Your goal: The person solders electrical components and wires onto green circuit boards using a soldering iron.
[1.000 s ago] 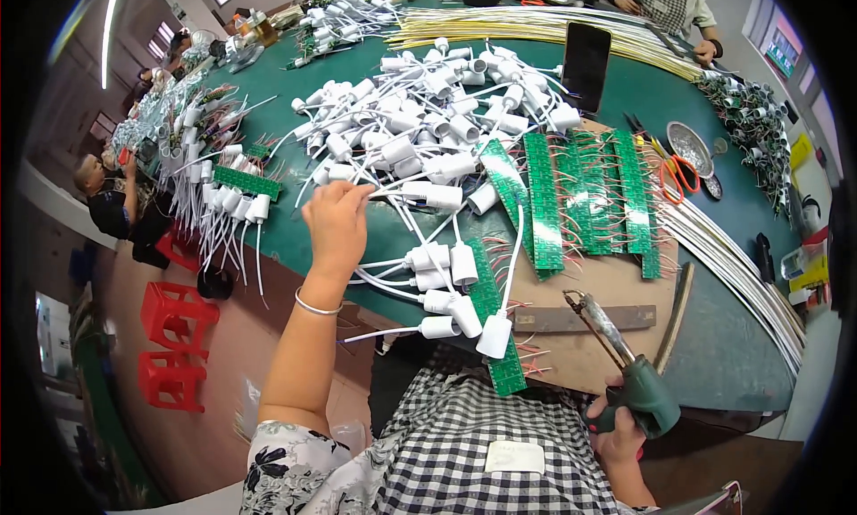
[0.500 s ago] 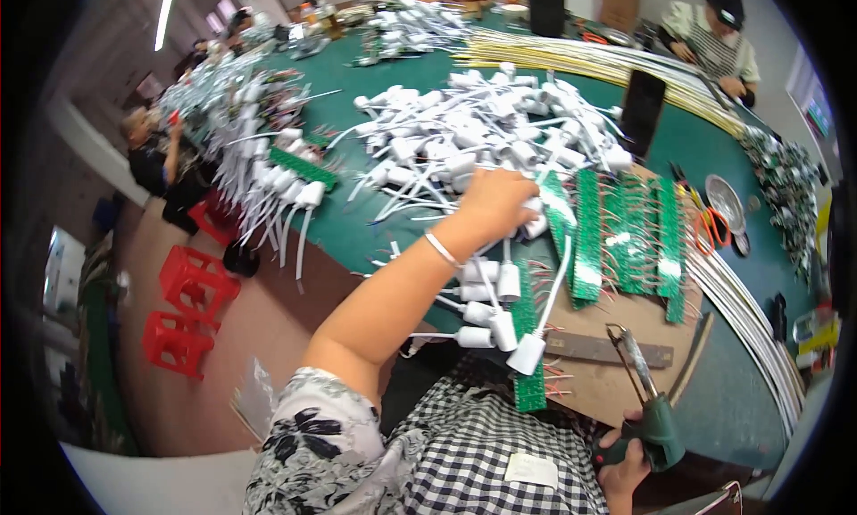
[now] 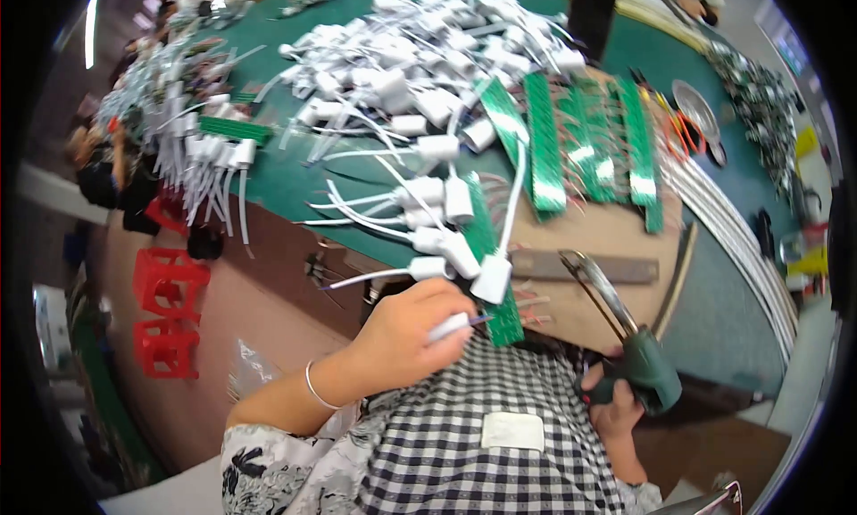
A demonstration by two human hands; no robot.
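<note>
My left hand (image 3: 403, 335) is closed near the table's front edge, pinching a white cable (image 3: 449, 328) with a thin purplish wire tip. That tip reaches toward the lower end of a narrow green circuit board strip (image 3: 506, 323). Several white lamp holders with cables lie along this strip, one holder (image 3: 492, 278) resting across it. My right hand (image 3: 616, 412) grips a dark green soldering gun (image 3: 650, 368) by its handle. The gun's metal tip (image 3: 573, 261) points up and left, above a flat metal bar (image 3: 585, 267) on the brown board.
A big pile of white lamp holders (image 3: 402, 51) covers the table's back middle. More green strips (image 3: 546, 149) with reddish wires lie on the brown board (image 3: 625, 247). Orange-handled scissors (image 3: 683, 136) and a metal dish (image 3: 696, 104) sit right. Red stools (image 3: 168, 283) stand on the floor at left.
My left hand has come back from the lamp holder pile to the front edge, now with a white cable between its fingers. The view has tilted down; my right hand still holds the soldering gun.
</note>
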